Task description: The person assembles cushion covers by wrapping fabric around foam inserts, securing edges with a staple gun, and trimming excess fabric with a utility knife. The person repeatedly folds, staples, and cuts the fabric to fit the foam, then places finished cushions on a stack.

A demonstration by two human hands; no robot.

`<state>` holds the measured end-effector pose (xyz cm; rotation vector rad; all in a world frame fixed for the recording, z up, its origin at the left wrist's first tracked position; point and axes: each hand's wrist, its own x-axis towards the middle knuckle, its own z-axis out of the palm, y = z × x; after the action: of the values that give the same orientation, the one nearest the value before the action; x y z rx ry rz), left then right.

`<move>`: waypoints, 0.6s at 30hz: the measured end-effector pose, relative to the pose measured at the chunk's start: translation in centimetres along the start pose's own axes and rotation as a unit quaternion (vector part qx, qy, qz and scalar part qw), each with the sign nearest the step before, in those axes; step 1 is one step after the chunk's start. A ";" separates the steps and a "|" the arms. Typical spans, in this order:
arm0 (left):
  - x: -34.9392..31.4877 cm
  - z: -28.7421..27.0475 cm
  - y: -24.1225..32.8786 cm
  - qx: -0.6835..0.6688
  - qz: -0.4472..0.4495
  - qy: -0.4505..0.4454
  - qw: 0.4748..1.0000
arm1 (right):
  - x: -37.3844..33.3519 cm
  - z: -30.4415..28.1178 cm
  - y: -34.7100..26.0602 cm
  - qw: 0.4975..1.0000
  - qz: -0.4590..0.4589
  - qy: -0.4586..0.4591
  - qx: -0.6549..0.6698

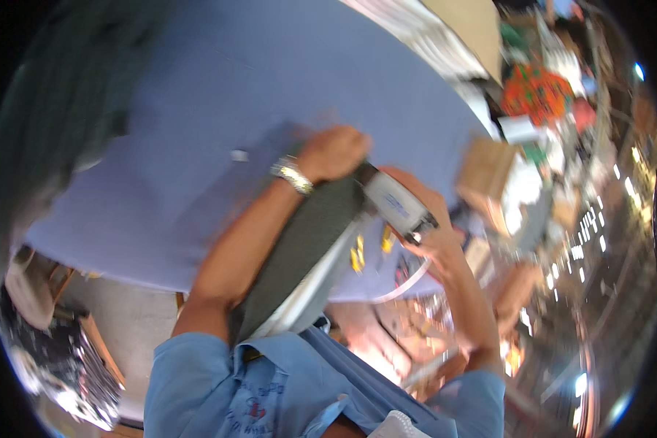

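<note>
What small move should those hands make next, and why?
Perhaps steady the upper end of the dark cloth with the left hand: it is just beside that end, while the right hand holds the pale grey device close by.

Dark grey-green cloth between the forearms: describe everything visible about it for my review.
The dark grey-green cloth is a long piece that looks like matte fabric, with a whitish strip along its right side. It slants from the lower left, by the light blue shirt, up toward the hands, in front of the blue tabletop in this view. Its upper end meets the left hand and the right hand; blur hides exactly how the fingers touch it.
</note>
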<state>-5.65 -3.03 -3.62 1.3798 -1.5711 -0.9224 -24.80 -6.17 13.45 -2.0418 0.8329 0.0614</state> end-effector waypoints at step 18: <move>-14.6 -19.7 26.8 0.019 0.214 0.223 0.951 | -6.1 23.9 12.8 0.909 0.051 0.218 0.351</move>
<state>3.06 14.75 26.80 1.1082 -1.4519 -0.2924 -30.68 10.56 -7.92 -1.3346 1.0443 -0.5798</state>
